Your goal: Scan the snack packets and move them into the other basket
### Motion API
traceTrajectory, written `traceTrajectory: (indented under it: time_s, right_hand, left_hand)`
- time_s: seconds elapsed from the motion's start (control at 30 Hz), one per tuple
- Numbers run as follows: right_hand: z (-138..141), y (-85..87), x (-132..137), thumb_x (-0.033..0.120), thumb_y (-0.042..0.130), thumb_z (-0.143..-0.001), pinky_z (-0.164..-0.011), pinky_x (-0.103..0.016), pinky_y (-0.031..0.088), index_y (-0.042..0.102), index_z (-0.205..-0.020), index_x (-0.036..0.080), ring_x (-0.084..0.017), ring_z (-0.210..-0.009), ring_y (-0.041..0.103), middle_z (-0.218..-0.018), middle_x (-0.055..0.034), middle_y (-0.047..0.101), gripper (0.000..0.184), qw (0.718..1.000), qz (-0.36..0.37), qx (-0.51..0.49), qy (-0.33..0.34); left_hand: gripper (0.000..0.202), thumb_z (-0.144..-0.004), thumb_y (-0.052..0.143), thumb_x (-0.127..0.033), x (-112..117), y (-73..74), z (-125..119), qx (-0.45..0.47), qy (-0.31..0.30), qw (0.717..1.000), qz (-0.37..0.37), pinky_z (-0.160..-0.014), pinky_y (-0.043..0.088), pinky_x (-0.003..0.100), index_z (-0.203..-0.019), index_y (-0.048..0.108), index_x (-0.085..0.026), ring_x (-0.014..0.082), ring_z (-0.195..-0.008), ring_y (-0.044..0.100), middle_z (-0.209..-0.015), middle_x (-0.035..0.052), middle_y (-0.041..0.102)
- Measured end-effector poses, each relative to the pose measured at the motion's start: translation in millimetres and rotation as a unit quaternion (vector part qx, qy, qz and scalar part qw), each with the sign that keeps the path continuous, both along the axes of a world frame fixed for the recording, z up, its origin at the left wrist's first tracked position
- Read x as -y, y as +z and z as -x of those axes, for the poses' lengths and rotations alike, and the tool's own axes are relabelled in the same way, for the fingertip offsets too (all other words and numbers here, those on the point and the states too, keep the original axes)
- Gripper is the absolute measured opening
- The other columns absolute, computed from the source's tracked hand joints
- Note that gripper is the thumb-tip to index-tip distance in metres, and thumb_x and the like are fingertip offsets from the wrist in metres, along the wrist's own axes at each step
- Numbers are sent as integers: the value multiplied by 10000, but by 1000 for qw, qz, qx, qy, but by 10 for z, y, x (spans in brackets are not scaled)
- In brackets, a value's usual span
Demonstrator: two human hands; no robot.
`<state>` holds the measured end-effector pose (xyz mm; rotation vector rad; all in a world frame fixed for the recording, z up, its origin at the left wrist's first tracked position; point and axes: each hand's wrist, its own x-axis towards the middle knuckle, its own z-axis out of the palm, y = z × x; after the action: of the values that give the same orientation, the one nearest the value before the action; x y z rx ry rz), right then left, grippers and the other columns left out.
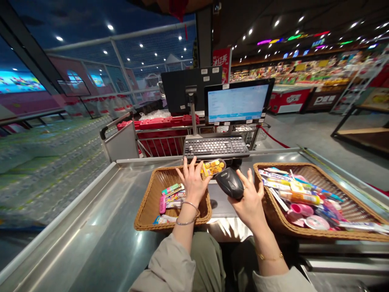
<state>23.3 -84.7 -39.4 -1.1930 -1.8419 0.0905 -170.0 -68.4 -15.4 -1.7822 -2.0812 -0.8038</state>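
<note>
The left hand (193, 182), fingers spread, touched a clear pack of yellow snacks (213, 167) above a wicker basket (149, 211), while the right hand (249, 200) gripped a black handheld barcode scanner (229, 183) (another basket (304, 232) sat heaped with tubes).

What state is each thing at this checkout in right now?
Left hand: raised, thumb against the clear pack.
Right hand: gripping the scanner.
Handheld barcode scanner: lifted off the counter.
Clear pack: tilted, closed.
Monitor: on.
Left wicker basket: partly filled.
Right wicker basket: heaped.
</note>
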Motion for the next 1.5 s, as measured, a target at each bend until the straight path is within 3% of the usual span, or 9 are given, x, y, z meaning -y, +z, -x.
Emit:
traceTrajectory:
  time_s: [0.47, 1.5]
  right_hand:
    - [-85, -6, 56, 214, 570, -796, -1134, -766, 139, 652, -1074, 203, -396, -1495, 288, -1453, -126, 563, 290, 999, -13, 33, -9]
    - [-96, 17, 83, 183, 587, -762, -1120, -782, 144, 619, -1116, 208, -405, -1491, 290, -1426, -127, 587, 356, 999, -28, 27, 7]
  left_hand:
    - [570, -782, 780, -392, -66, -28, -166, 24, -13, 996, -89, -1185, 70, 726, -1318, 622, -277, 375, -1512, 246, -1516, 102, 507]
    - [540, -800, 769, -371, -70, -33, -242, 47, -15, 993, -106, -1193, 1, 707, -1314, 632, -277, 370, -1514, 241, -1516, 83, 512]
